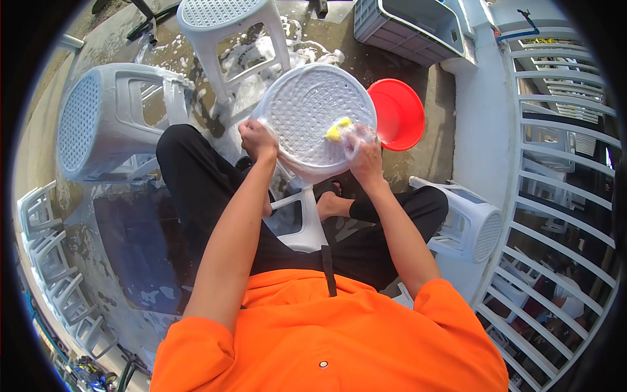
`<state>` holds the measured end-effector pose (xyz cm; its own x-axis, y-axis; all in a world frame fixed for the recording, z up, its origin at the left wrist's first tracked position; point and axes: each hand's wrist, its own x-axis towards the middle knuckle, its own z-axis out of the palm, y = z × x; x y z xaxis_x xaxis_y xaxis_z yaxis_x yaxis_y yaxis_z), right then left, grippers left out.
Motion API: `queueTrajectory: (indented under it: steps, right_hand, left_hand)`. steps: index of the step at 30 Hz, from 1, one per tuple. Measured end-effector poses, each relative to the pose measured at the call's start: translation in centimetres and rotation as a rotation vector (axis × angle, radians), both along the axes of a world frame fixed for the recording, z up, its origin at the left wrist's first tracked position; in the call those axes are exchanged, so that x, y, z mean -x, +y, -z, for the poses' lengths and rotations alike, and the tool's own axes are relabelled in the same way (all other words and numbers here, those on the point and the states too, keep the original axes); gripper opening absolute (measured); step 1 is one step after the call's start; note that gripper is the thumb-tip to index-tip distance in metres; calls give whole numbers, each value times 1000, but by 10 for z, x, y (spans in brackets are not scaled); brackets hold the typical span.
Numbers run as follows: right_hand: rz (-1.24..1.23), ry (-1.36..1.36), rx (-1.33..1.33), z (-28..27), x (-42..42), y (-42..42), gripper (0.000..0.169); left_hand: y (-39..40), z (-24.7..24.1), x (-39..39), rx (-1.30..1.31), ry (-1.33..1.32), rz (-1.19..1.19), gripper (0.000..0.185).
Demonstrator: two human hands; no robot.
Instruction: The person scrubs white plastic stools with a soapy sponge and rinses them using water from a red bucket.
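A round-topped white plastic stool (299, 112) stands before me between my knees, its woven-pattern seat coated in suds. My left hand (258, 139) grips the seat's rim on the left side. Foam covers the fingers of my right hand (362, 149), which holds a yellow sponge (338, 129) against the right part of the seat. Beyond the seat's right edge sits a red plastic basin (397, 113), partly hidden by the stool and my hand. The stool's lower legs are mostly out of sight.
Foamy white stools stand upright (220, 14) ahead and lie tipped (81, 122) at left. Another stool (470, 230) lies on its side at right, by a white railing (563, 196). A grey crate (406, 41) stands at the far right. Several more stools (63, 274) line the left.
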<state>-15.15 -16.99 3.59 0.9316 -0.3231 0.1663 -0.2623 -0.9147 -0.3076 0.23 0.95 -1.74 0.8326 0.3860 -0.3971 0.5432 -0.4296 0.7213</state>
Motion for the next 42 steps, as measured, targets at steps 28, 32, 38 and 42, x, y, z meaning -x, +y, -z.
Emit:
queueTrajectory:
  steps: [28, 32, 38, 42]
  right_hand:
    - [90, -134, -8, 14, -105, 43, 21]
    - [-65, -133, -158, -6, -61, 98, 17]
    - [-76, -94, 34, -7, 9, 36, 16]
    - [253, -9, 149, -7, -44, -7, 23]
  left_hand:
    - [-16, -7, -2, 20, -14, 30, 42]
    - [2, 0, -5, 8, -32, 22, 43]
    - [5, -4, 0, 12, 2, 14, 42]
    - [6, 2, 0, -18, -18, 4, 41]
